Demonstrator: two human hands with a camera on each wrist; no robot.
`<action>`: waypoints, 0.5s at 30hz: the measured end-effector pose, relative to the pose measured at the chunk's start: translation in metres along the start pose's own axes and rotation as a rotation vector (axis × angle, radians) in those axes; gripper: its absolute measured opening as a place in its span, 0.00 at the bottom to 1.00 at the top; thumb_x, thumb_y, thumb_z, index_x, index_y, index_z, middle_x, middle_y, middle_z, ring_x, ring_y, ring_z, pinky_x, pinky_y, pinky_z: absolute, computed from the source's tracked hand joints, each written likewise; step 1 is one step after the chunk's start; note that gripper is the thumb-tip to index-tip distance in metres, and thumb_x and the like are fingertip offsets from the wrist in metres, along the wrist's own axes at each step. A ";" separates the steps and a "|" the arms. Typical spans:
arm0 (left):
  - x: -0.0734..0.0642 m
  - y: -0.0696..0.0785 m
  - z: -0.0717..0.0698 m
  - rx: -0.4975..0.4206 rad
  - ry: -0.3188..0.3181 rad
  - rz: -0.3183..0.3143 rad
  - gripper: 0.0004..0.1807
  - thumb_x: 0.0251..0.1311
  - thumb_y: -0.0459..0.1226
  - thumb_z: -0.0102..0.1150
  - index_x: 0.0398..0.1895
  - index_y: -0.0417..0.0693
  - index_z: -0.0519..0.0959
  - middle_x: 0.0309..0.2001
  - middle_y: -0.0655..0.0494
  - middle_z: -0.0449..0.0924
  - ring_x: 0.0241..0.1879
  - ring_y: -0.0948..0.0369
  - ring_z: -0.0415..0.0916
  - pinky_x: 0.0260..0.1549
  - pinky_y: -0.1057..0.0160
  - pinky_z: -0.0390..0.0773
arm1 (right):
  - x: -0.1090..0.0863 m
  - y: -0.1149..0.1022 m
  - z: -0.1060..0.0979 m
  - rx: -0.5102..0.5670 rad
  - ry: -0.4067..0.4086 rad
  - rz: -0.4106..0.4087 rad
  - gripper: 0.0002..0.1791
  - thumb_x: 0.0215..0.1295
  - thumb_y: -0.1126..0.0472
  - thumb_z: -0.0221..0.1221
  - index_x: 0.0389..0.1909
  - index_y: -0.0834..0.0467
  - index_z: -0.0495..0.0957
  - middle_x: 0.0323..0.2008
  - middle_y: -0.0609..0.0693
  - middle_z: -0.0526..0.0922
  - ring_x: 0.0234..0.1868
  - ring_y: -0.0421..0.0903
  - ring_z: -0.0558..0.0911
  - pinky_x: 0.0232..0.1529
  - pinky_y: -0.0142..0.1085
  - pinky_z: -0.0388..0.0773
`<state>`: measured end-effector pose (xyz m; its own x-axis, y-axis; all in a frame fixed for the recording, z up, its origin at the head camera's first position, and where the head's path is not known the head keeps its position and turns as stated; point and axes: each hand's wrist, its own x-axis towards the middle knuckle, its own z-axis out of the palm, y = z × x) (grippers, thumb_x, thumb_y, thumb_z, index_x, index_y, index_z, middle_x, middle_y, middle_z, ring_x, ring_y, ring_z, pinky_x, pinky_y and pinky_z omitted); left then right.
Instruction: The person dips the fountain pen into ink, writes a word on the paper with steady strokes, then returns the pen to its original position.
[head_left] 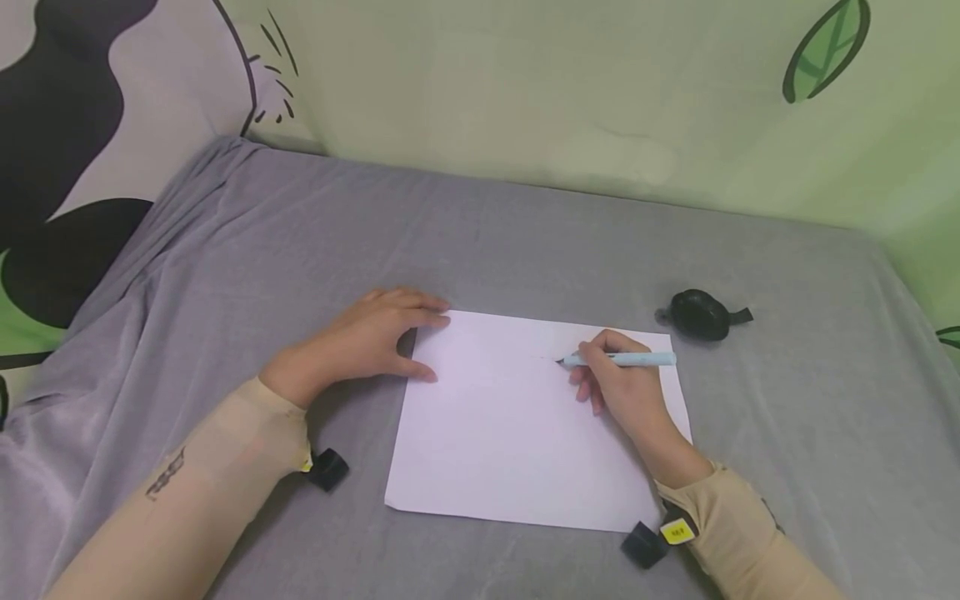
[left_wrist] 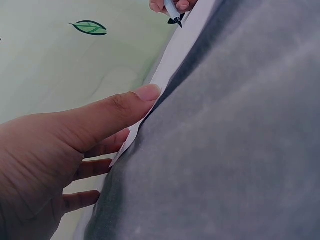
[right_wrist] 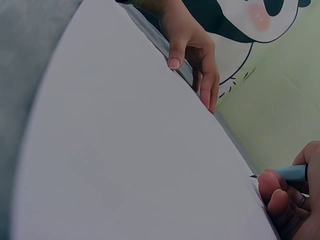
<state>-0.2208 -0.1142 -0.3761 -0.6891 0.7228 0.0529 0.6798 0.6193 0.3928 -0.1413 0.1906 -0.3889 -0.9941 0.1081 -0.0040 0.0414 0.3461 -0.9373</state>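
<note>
A white sheet of paper [head_left: 495,450] lies on the grey cloth, its near left corner slightly curled. My right hand [head_left: 628,390] pinches a light blue pen [head_left: 647,359], whose dark tip points left, right at the paper's upper part. Faint short marks show just left of that tip. At the sheet's upper left, my left hand [head_left: 367,337] rests with fingers spread and the thumb apart from them. In the left wrist view its thumb [left_wrist: 120,109] touches the paper's edge. The right wrist view shows the pen [right_wrist: 294,173] between fingertips, close over the sheet.
To the right beyond the paper sits a small black rounded object [head_left: 699,315] with a short strap-like end. Grey cloth [head_left: 480,225] covers the table, wrinkled at the left. Behind stands a pale green backdrop [head_left: 525,83] with printed leaf and black-and-white shapes.
</note>
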 end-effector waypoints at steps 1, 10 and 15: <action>0.000 0.000 0.000 0.000 0.000 0.000 0.39 0.44 0.53 0.72 0.60 0.46 0.76 0.66 0.52 0.71 0.68 0.51 0.64 0.65 0.45 0.60 | 0.000 0.000 0.000 -0.002 -0.002 0.002 0.13 0.68 0.63 0.52 0.26 0.69 0.71 0.15 0.42 0.80 0.12 0.36 0.75 0.10 0.29 0.69; 0.000 0.000 0.000 0.005 0.003 0.004 0.39 0.44 0.54 0.72 0.60 0.46 0.76 0.66 0.52 0.71 0.68 0.51 0.64 0.65 0.44 0.60 | -0.002 -0.002 0.000 -0.026 -0.036 0.001 0.14 0.68 0.63 0.52 0.26 0.70 0.71 0.14 0.43 0.79 0.10 0.37 0.73 0.10 0.29 0.67; 0.000 0.000 0.000 0.004 0.007 0.005 0.39 0.44 0.53 0.73 0.60 0.46 0.77 0.65 0.52 0.71 0.68 0.51 0.64 0.65 0.44 0.60 | -0.002 -0.002 0.000 -0.041 -0.056 -0.004 0.14 0.68 0.64 0.52 0.25 0.69 0.71 0.14 0.42 0.78 0.10 0.37 0.72 0.09 0.29 0.65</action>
<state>-0.2210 -0.1141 -0.3766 -0.6876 0.7235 0.0614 0.6842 0.6171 0.3887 -0.1395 0.1894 -0.3870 -0.9983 0.0547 -0.0210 0.0404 0.3841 -0.9224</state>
